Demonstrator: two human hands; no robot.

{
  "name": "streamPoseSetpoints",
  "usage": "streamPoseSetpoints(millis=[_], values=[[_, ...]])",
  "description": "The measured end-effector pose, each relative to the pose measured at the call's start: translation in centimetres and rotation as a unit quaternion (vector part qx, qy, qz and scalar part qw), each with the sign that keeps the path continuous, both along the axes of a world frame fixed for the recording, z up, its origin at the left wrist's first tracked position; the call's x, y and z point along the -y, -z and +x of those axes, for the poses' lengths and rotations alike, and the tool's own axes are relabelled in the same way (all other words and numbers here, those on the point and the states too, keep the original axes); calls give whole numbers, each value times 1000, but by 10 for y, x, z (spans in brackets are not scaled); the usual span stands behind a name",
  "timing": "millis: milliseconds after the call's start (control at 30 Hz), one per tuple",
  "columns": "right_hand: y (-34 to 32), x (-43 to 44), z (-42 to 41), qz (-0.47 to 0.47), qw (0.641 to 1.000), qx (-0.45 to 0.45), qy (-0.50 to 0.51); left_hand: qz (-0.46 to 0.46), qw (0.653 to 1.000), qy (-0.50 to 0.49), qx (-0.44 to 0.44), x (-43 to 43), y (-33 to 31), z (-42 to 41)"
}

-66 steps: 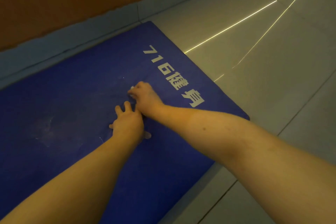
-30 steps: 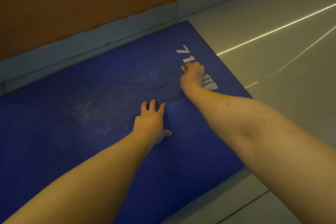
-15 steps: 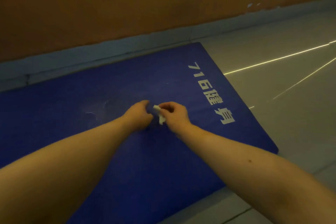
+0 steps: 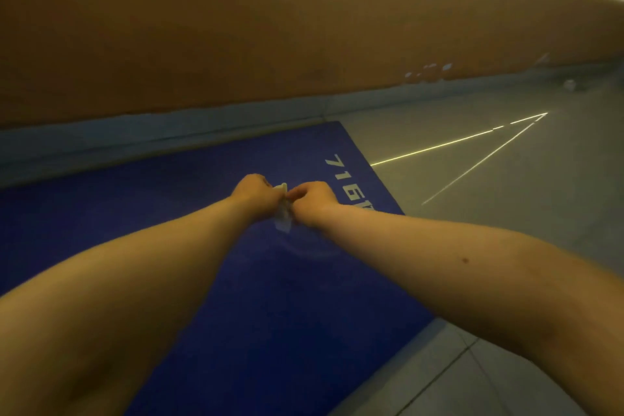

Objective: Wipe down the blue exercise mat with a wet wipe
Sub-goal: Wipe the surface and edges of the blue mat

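Observation:
The blue exercise mat (image 4: 287,297) lies flat on the floor along the wall, with white "716" lettering near its right end. Above its middle, my left hand (image 4: 251,191) and my right hand (image 4: 312,199) are raised close together. Both pinch a small white wet wipe (image 4: 283,209) that hangs between them, its lower end dangling just over the mat. A faint curved damp streak shows on the mat below the wipe.
An orange-brown wall (image 4: 270,27) with a grey-blue baseboard (image 4: 169,138) runs behind the mat. Grey tiled floor (image 4: 506,196) with bright reflected light lines spreads to the right and in front. A small pale object (image 4: 570,84) sits far off by the baseboard.
My right hand stopped wiping near the lettering and came back to the middle. Both hands met, lifted off the mat and now hold the wipe between them. The view tilted up.

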State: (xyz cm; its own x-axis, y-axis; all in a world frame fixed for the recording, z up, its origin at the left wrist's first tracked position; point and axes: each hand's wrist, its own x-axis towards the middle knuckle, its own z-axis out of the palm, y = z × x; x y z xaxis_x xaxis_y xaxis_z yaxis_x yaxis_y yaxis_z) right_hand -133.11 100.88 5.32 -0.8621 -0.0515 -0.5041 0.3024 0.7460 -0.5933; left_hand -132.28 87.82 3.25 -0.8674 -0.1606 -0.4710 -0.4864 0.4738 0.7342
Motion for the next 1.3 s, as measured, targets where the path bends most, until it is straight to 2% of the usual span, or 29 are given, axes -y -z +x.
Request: streamPoseSetpoints(millis=[67,167,267,400,433,500,600,667,733,800,900,967,1067,1200,1300], values=[[0,3,4,2,1000,29,-12,22,1000,-8,15,-2,1,-4],[21,1,7,-63,996,44,50,17,999,-2,47,-10,10,-9],[62,-15,-1,-87,993,4,82,50,996,-28,68,-28,32,-22],[77,-42,-9,-98,988,-30,119,129,990,-22,62,-40,41,-18],[82,-53,-15,-105,986,-29,123,99,994,-6,45,-43,48,-20],[96,-83,-38,-89,986,-45,134,-58,996,55,25,-49,63,-24],[111,-135,-79,-12,982,-110,152,-270,956,111,37,-55,77,-31],[116,-167,-110,71,976,-160,130,-324,934,132,70,-59,80,-39],[124,-191,-143,154,965,-179,114,-339,922,148,114,-63,84,-52],[134,-198,-163,153,967,-151,133,-328,920,148,157,-65,89,-62],[148,-169,-158,115,979,-154,70,-307,922,145,185,-64,97,-69],[153,-137,-137,107,975,-196,4,-309,921,148,186,-62,100,-70],[160,-91,-108,20,967,-232,-107,-319,916,144,195,-63,102,-71],[171,-64,-89,-33,933,-215,-288,-336,909,141,202,-63,107,-74],[172,-86,-113,19,899,-255,-357,-341,906,148,201,-61,108,-74]])
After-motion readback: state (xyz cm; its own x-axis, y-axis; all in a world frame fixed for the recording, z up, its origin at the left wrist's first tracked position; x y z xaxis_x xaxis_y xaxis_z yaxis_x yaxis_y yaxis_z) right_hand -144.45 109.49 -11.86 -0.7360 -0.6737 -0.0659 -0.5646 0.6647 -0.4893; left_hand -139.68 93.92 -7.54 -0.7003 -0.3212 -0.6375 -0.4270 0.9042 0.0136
